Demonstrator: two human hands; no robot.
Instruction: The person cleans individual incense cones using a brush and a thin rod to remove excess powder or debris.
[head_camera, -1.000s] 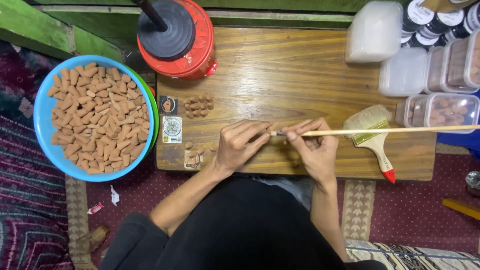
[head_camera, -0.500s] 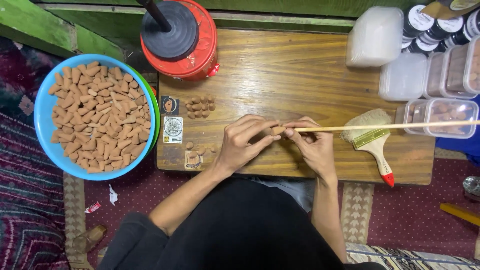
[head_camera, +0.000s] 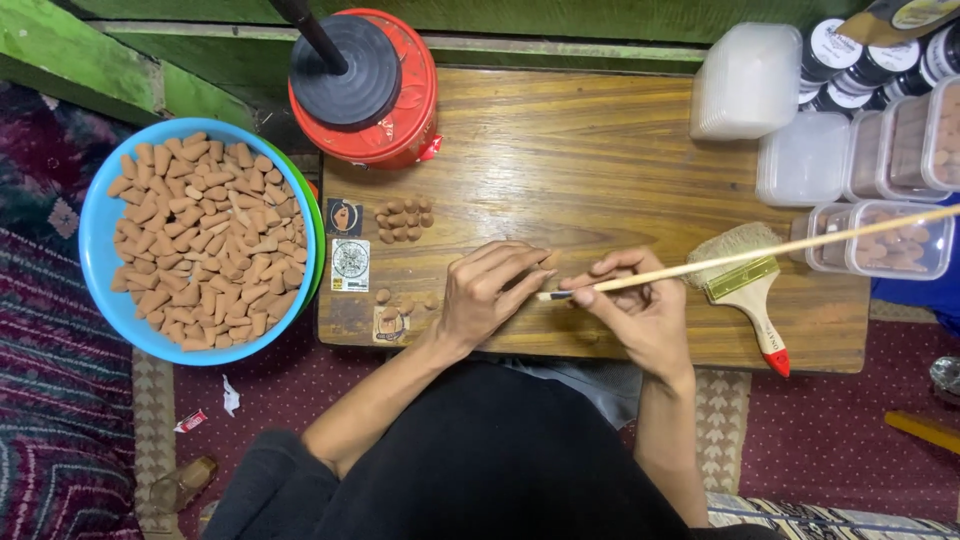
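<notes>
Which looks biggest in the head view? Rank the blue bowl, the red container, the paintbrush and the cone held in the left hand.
1. Blue bowl
2. Red container, though it stands taller and nearer the camera, which may inflate it
3. Paintbrush
4. Cone at the left hand, by far the smallest

Can't really tell what the left hand (head_camera: 490, 295) is pinching, its fingers cover whatever small piece sits at the tip of the thin brush (head_camera: 740, 260), and that brush's long handle runs off the right edge. The black-lidded jars (head_camera: 850, 60) and clear plastic boxes (head_camera: 900, 150) get cropped at the top right corner. The black handle on the red container (head_camera: 385, 90) is cut off at the top too.
</notes>
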